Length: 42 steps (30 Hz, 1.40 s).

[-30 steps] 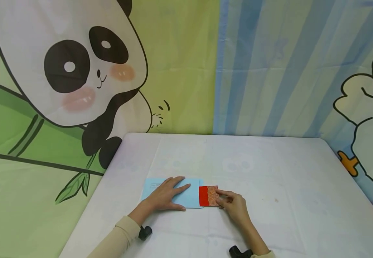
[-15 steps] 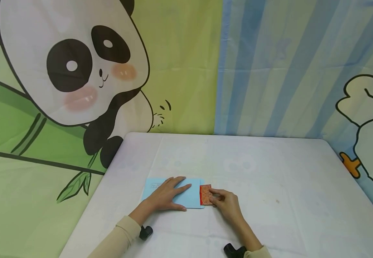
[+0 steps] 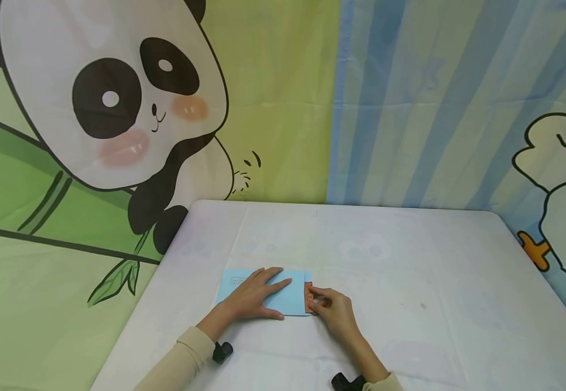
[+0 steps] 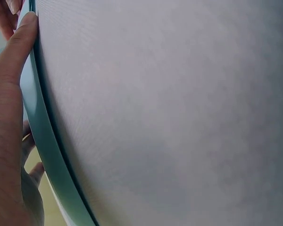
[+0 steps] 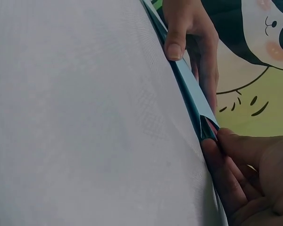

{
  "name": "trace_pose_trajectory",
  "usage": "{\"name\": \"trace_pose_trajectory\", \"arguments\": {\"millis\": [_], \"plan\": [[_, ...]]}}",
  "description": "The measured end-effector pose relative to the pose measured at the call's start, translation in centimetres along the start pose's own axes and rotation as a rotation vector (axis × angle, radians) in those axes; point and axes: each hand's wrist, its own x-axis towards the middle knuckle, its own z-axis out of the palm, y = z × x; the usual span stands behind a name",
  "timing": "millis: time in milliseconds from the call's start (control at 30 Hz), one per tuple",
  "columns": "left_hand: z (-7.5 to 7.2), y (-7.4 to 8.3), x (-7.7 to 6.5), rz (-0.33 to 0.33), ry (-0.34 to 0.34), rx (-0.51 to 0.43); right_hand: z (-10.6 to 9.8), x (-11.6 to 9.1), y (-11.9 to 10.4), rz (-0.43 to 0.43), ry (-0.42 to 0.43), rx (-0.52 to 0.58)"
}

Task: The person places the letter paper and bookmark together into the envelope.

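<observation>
A light blue envelope [image 3: 290,302] lies flat on the white table, with small print near its left end. My left hand [image 3: 252,296] rests on top of it, fingers spread; in the left wrist view the thumb lies along the envelope's edge [image 4: 37,110]. Out of the envelope's right end sticks a narrow strip of a red card with an orange patterned end [image 3: 308,305]. Thumb and fingers of my right hand [image 3: 334,311] pinch that strip. The right wrist view shows the envelope's mouth [image 5: 206,126] slightly parted at the right fingertips. The rest of the card is hidden inside.
The white table [image 3: 410,255] stretches away to the right and back. Behind it hangs a printed cloth with a panda [image 3: 117,157] and blue stripes. A black wrist camera [image 3: 222,352] sits under the left wrist, another [image 3: 347,382] under the right.
My right hand has moved left, sliding the red card into the envelope; its plain red part has gone from sight and only a patterned strip shows. The left hand stays on the envelope.
</observation>
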Motion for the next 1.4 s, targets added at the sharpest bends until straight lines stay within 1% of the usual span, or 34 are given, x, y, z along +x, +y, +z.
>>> {"name": "trace_pose_trajectory", "arguments": {"millis": [167, 267, 500, 633, 800, 933, 1100, 1400], "plan": [[-0.2, 0.0, 0.0, -0.001, -0.009, 0.001, -0.1, 0.0, 0.0, -0.030, 0.000, -0.008], [-0.2, 0.0, 0.0, -0.002, -0.009, 0.001, -0.2, 0.0, 0.0, -0.048, -0.004, 0.013], [-0.1, 0.0, 0.0, -0.010, -0.014, -0.010, 0.1, 0.2, 0.3, -0.125, 0.004, 0.023], [-0.2, 0.1, 0.0, -0.005, -0.011, -0.022, 0.4, 0.5, 0.5, -0.142, 0.002, 0.041], [-0.1, 0.1, 0.0, 0.000, -0.007, -0.014, 0.7, 0.7, 0.5, -0.164, -0.008, 0.050], [-0.2, 0.2, 0.1, 0.004, -0.003, -0.016, 0.8, 0.8, 0.4, -0.164, -0.016, 0.020], [-0.3, 0.3, 0.2, 0.003, -0.005, -0.021, 0.9, 1.0, 0.4, -0.141, -0.021, -0.014], [-0.2, 0.2, 0.1, -0.002, -0.008, -0.010, 1.1, 1.1, 0.5, -0.119, -0.026, -0.013]]}}
